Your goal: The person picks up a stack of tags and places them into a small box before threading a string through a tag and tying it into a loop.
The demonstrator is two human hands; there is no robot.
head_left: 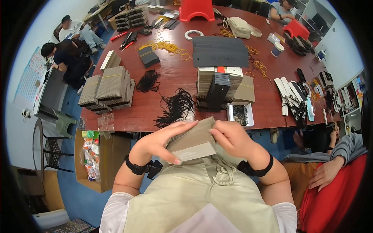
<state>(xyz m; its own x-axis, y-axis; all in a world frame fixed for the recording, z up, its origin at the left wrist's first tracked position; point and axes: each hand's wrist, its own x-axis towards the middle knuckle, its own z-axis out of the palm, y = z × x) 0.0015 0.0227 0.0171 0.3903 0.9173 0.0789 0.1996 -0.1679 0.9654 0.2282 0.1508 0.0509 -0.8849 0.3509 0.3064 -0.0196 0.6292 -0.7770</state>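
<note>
A thick stack of grey-brown cards [194, 141] is held above my lap, just off the table's near edge; a pale strip with small print runs along its near side. My left hand [161, 141] wraps round the stack's left end, thumb on the near side and fingers along the far side. Curled closed, my right hand [232, 136] pinches the stack's right end near the far corner. Its fingertips are partly hidden. Beyond the stack, a tangle of black cords [176, 106] and a white box of small black parts [240, 114] lie on the table.
Banded stacks of grey-brown cards [112, 83] stand on the red-brown table [163, 70] at left. Dark cards [219, 50] and more stacks sit ahead, with yellow rubber bands [167, 46] around. A cardboard box [112, 163] is below left; a seated person's hand [323, 175] is at right.
</note>
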